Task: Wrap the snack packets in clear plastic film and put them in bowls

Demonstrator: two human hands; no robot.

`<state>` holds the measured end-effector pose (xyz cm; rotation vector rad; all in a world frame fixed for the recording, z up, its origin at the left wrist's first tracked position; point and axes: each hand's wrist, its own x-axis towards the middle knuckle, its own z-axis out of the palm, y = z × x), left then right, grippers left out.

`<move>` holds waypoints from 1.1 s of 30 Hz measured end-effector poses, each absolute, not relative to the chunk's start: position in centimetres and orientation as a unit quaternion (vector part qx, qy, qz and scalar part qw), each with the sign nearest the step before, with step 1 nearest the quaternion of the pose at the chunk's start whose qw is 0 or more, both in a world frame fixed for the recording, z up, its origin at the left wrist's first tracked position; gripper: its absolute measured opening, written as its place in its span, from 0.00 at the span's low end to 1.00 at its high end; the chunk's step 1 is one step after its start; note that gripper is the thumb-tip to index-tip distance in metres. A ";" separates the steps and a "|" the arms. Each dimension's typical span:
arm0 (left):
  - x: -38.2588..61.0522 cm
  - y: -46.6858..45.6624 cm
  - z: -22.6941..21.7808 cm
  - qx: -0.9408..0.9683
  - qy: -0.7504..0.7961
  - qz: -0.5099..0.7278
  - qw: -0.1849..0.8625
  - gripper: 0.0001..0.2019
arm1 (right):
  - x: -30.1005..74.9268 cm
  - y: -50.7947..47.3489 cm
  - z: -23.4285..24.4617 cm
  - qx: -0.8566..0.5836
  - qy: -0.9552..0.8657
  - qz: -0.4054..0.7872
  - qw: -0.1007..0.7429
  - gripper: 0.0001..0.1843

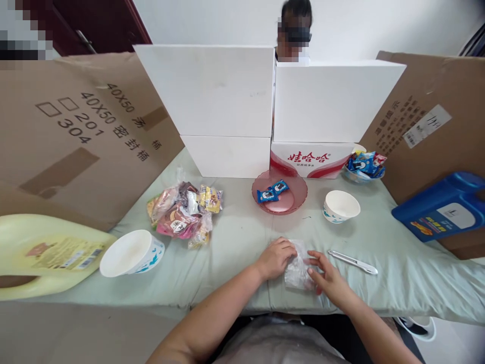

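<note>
A crumpled clear plastic bag (297,278) lies on the pale green cloth near the table's front edge, between my two hands. My left hand (278,258) is closed at the bag's upper left edge, fingers bent over the plastic. On the opposite side, my right hand (328,277) has its fingers apart, with the fingertips touching the bag's right edge. Just right of that hand lies a slim silver-and-white utensil (352,262), perhaps tongs. Beyond the hands, a pink glass plate (259,199) bears two blue-wrapped snacks (273,192).
Packaged snacks (185,210) are heaped at left, near a white bowl (132,253) and a yellow jug (49,255). Another white bowl (341,207), a filled snack bowl (364,174) and a blue bottle (439,207) stand right. White boxes (223,101) block the back; a person (297,30) is behind.
</note>
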<state>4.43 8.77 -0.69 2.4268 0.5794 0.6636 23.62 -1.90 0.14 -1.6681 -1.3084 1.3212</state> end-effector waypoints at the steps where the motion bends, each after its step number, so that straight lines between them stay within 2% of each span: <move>1: 4.4 8.8 -0.7 0.905 0.216 0.242 0.275 0.13 | 23.6 -3.0 -0.2 -0.625 -0.488 0.516 0.325 0.30; 3: 4.4 8.8 -0.7 0.906 0.220 0.234 0.276 0.13 | 23.4 -4.6 -0.4 -0.623 -0.508 0.500 0.321 0.28; 5: 4.5 8.8 -0.6 0.905 0.226 0.229 0.277 0.11 | 23.3 -5.4 0.1 -0.632 -0.561 0.433 0.313 0.23; 9: 4.5 8.6 -0.5 0.907 0.231 0.223 0.272 0.10 | 22.8 -5.0 2.3 -0.645 -0.684 0.150 0.307 0.14; 11: 4.5 8.6 -0.6 0.908 0.230 0.226 0.269 0.10 | 22.3 -4.6 2.9 -0.615 -0.738 0.030 0.277 0.14; 13: 4.4 8.6 -0.7 0.908 0.226 0.228 0.269 0.12 | 21.5 -4.5 2.6 -0.557 -0.801 -0.016 0.218 0.20; 16: 4.3 8.7 -0.8 0.909 0.219 0.226 0.273 0.15 | 20.5 -5.4 0.7 -0.460 -0.876 -0.025 0.143 0.34; 18: 4.3 8.7 -0.9 0.910 0.218 0.223 0.275 0.15 | 20.4 -6.5 -0.5 -0.414 -0.902 -0.013 0.120 0.39; 22: 4.3 8.6 -0.7 0.913 0.225 0.213 0.264 0.13 | 21.5 -7.8 -0.7 -0.368 -0.922 0.036 0.114 0.32; 27: 4.3 8.3 -0.6 0.917 0.233 0.204 0.251 0.12 | 22.0 -7.2 0.0 -0.479 -0.857 0.022 0.190 0.21; 33: 4.0 8.3 -0.6 0.915 0.204 0.206 0.279 0.08 | 20.9 -7.4 0.2 -0.479 -0.845 0.062 0.230 0.11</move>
